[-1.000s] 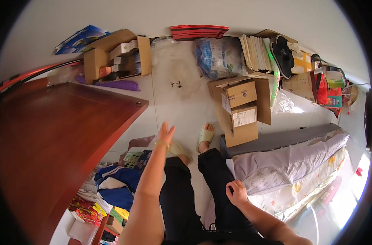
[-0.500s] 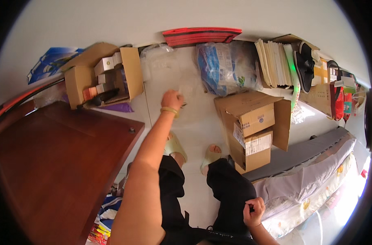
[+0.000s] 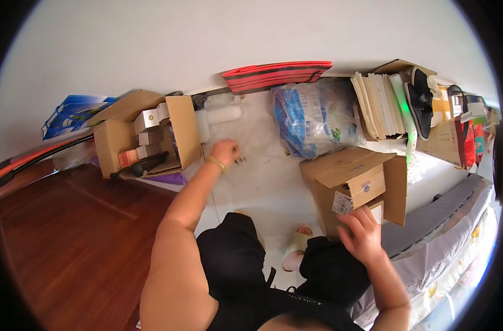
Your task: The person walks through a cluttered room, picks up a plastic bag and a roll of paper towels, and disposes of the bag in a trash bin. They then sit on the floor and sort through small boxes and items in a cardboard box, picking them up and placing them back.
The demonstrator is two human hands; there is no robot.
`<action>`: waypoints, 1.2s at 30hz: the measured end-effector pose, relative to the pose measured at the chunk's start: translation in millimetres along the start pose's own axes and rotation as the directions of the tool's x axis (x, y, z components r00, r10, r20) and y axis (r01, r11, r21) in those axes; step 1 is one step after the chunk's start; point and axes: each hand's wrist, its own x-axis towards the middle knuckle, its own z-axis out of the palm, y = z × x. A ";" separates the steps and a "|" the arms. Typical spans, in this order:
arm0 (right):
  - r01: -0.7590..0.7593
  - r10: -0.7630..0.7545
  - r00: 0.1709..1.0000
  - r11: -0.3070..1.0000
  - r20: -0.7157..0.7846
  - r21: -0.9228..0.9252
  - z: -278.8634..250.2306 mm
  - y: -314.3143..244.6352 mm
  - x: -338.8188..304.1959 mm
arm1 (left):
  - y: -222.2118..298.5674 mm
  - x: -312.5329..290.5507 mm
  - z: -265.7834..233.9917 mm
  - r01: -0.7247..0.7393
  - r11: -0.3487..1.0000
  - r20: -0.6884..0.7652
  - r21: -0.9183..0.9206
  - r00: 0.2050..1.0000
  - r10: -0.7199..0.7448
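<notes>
My left hand (image 3: 226, 153), with a yellow bangle at the wrist, reaches out over the pale floor with its fingers curled closed. Small dark bits (image 3: 240, 160) show at its fingertips; what they are, and whether the hand grips them, I cannot make out. On the right, my right hand (image 3: 362, 234) is at the near side of an open cardboard box (image 3: 340, 168), fingers apart and nothing seen in them. It overlaps the box's lower part, and I cannot tell whether it touches. Inside that box another carton (image 3: 368, 186) shows.
Left, a cardboard box (image 3: 183, 129) holding small white cartons stands beyond a dark red-brown wooden panel (image 3: 75, 237). Along the wall are a folded red bag (image 3: 279, 76), a plastic-wrapped blue bundle (image 3: 306, 118), upright papers (image 3: 376, 105) and black shoes (image 3: 420, 105). A grey-covered bed edge (image 3: 445, 243) runs right.
My right hand has risen from beside my thigh to the cardboard box, its fingers spreading. My left hand stays closed over the floor. The whole view has tilted, and my body leans farther forward.
</notes>
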 end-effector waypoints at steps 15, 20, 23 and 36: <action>0.043 -0.033 0.895 0.999 0.444 -0.012 177.7 10.8 117.8 | 4.3 27.8 -11.7 0.171 0.815 0.047 -0.553 0.984 -0.174; 0.063 -0.058 0.911 0.998 0.409 0.000 135.7 -8.5 102.2 | 0.5 51.7 -40.6 0.007 0.855 -0.383 0.518 0.896 0.225; 0.052 -0.073 0.934 0.996 0.350 0.069 114.6 -18.9 87.1 | -10.5 64.3 -33.8 0.204 0.920 -0.002 0.333 0.976 -0.216; 0.041 -0.091 0.910 0.991 0.405 0.129 87.9 -44.1 58.0 | -70.3 71.3 -5.9 0.382 0.891 -0.596 -0.244 0.666 -0.449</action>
